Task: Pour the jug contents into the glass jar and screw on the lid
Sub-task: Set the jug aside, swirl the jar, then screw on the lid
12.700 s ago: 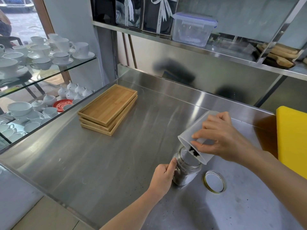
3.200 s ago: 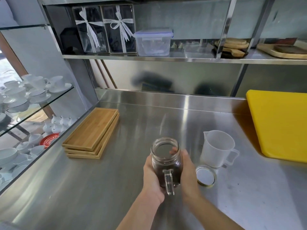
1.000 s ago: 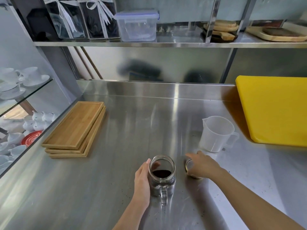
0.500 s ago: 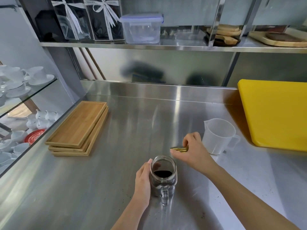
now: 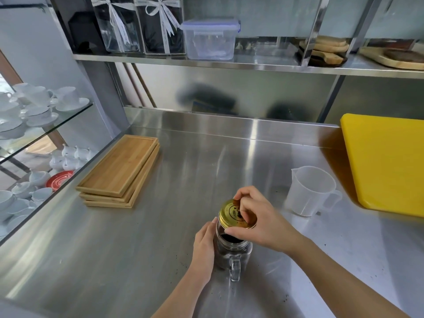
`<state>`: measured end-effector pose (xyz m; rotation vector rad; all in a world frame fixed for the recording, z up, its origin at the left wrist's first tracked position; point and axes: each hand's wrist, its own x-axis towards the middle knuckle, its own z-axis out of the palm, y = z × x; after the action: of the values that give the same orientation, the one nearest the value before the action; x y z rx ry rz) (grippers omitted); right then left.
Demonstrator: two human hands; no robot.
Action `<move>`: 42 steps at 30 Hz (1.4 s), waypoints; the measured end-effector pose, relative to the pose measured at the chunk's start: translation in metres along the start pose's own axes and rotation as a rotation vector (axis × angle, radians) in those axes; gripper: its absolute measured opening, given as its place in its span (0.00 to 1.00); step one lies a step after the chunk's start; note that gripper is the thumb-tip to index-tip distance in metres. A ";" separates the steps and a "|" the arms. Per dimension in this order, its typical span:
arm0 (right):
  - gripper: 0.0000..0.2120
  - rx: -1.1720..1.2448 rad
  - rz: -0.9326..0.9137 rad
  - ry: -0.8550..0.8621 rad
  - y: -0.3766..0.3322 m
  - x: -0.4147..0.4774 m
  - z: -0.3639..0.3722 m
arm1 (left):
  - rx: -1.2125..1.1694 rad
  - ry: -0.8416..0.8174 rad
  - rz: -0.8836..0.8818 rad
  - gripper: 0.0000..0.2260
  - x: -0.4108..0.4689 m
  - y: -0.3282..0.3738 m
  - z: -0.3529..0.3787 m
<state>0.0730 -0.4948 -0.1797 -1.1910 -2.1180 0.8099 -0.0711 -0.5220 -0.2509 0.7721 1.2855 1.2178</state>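
Note:
The glass jar (image 5: 231,253), with a handle facing me and dark contents inside, stands on the steel counter (image 5: 160,237). My left hand (image 5: 204,246) grips its left side. My right hand (image 5: 259,221) holds the gold lid (image 5: 229,214) by its edge, tilted, just above the jar's mouth and partly over it. Dark contents show through the gap under the lid. The white plastic jug (image 5: 309,191) stands upright and looks empty, to the right of the jar.
A stack of bamboo trays (image 5: 119,173) lies at the left. A yellow cutting board (image 5: 387,164) lies at the right edge. Glass shelves with white cups (image 5: 36,109) flank the left. An overhead shelf holds a plastic container (image 5: 210,39). Dark crumbs dot the counter.
My right hand picked the lid off the counter, flipped it gold side up and brought it left over the jar's mouth. My left hand kept its hold on the jar.

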 end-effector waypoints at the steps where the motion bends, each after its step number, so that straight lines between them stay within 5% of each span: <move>1: 0.20 -0.014 -0.012 -0.013 0.000 -0.001 0.001 | -0.002 -0.006 0.004 0.15 0.000 0.000 0.000; 5: 0.19 -0.067 -0.041 -0.057 0.000 -0.004 0.006 | -0.024 -0.020 0.023 0.10 -0.002 0.003 0.000; 18: 0.24 -0.145 -0.107 -0.113 0.001 -0.008 0.012 | 0.114 -0.076 0.061 0.17 0.000 0.001 -0.010; 24: 0.25 -0.136 -0.128 -0.156 -0.002 -0.007 0.010 | 0.179 -0.282 0.176 0.14 -0.005 0.002 -0.031; 29: 0.26 -0.137 -0.139 -0.161 -0.004 -0.005 0.009 | 0.393 -0.452 0.224 0.36 -0.010 -0.007 -0.042; 36: 0.26 -0.182 -0.127 -0.188 -0.004 -0.005 0.007 | 0.606 -0.293 0.237 0.51 -0.017 -0.014 -0.018; 42: 0.32 -0.320 -0.060 -0.227 -0.009 -0.003 0.004 | 0.562 -0.269 0.257 0.39 -0.016 -0.017 -0.017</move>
<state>0.0669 -0.5022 -0.1768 -1.2337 -2.5301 0.6178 -0.0818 -0.5448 -0.2651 1.4925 1.3410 0.9059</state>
